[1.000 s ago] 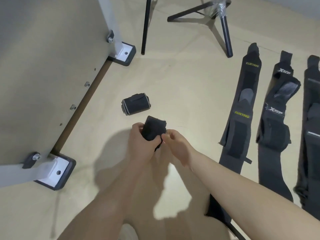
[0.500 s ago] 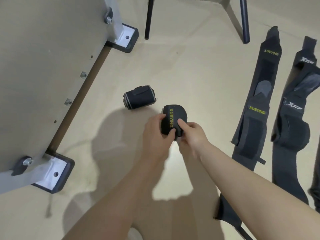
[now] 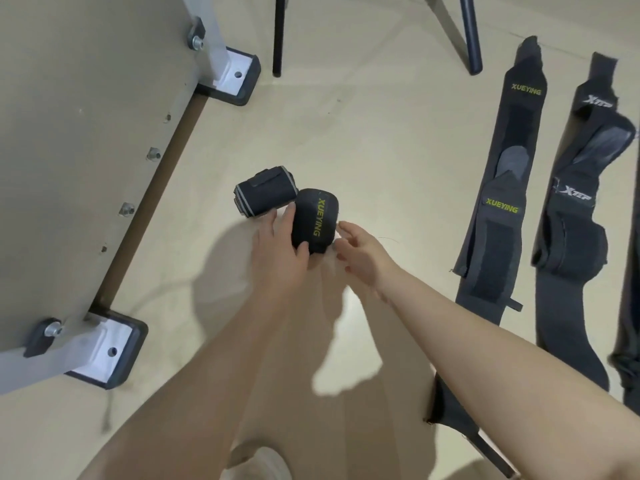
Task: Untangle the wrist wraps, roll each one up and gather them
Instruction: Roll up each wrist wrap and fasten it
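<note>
A rolled black wrap with yellow XUEYING lettering (image 3: 313,221) is at the middle of the floor, touching a second rolled wrap with grey edging (image 3: 265,195) on its left. My left hand (image 3: 278,247) grips the XUEYING roll from the left and below. My right hand (image 3: 360,252) is just right of the roll, fingers apart and off it. A flat XUEYING wrap (image 3: 498,188) and a flat XTEP wrap (image 3: 575,230) lie stretched out at the right.
A beige panel on a metal frame (image 3: 86,150) with black-footed brackets fills the left. Dark stand legs (image 3: 469,32) reach down at the top. Another dark wrap (image 3: 632,341) lies at the right edge, and a dark strap (image 3: 460,424) passes under my right forearm.
The XUEYING roll went from being worked in both hands to down against the grey-edged roll. My right hand has come off it. The camera has moved closer.
</note>
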### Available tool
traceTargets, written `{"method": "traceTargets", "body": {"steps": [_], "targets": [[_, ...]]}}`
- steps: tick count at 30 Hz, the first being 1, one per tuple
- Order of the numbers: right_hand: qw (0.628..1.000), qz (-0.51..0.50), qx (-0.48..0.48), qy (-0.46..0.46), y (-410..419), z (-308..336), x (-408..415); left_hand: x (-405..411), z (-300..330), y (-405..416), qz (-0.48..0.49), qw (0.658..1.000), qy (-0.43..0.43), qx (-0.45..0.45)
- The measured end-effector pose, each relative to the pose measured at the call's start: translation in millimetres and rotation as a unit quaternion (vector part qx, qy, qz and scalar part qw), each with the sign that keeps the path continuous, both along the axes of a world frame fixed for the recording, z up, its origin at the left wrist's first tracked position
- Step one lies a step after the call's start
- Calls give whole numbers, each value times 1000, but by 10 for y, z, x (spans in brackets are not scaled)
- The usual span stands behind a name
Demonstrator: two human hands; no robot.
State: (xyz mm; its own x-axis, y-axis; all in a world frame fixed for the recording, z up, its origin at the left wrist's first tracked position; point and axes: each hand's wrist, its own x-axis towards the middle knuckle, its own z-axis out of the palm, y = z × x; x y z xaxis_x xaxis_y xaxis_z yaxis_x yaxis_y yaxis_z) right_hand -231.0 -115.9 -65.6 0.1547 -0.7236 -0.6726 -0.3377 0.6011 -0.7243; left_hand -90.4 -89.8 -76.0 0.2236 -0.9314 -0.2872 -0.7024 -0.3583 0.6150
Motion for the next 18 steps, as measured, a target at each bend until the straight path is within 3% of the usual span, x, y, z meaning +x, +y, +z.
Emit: {"method": "traceTargets", "body": {"steps": [2, 5, 7, 10, 13, 15, 18], "targets": [[993, 33, -66, 95, 31, 27, -298, -116, 103, 37, -67, 993, -85, -34], [978, 17, -105, 182, 186, 110, -972, -471, 216, 85, -180, 975, -42, -125], [961, 34, -101, 254, 338, 164, -1416, -749, 211, 87, -272, 952, -19, -138], [924, 124, -114, 343, 428, 195, -1877, -1151, 254, 32, -364, 931, -14, -39], [922, 185, -110, 323, 331, 241, -2201, -1545, 284, -93, -436, 893, -107, 25], [908, 238, -120, 324, 259, 237, -2375, -1755, 276, -200, -464, 867, -180, 25], [873, 312, -122, 355, 251, 164, -2513, -1998, 213, -258, -450, 870, -201, 25]]}}
